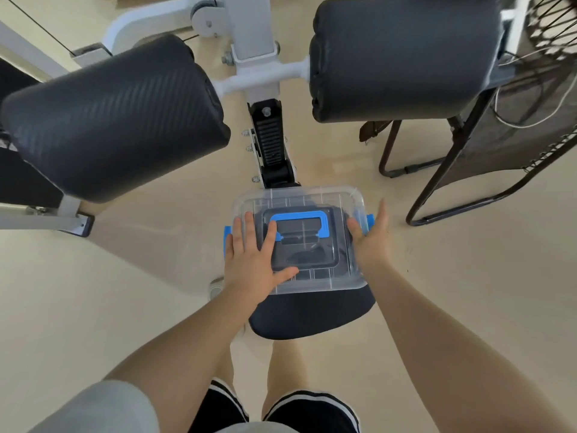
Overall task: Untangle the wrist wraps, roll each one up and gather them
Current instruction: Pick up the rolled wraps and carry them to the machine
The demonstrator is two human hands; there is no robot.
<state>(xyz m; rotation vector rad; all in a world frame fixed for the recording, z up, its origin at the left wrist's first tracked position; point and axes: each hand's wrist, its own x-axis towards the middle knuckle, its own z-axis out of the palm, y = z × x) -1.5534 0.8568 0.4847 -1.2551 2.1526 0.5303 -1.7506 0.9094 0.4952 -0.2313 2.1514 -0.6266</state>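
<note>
Left hand flat on box lid; right hand against side.

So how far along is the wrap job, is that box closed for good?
Dark things show through the clear box, but whether they are rolled wraps cannot be told. The lid with its blue handle sits on top. In hand: the left hand lies flat on the lid, and the right hand is against the box's side. Whether the blue latch is snapped is unclear.
</note>
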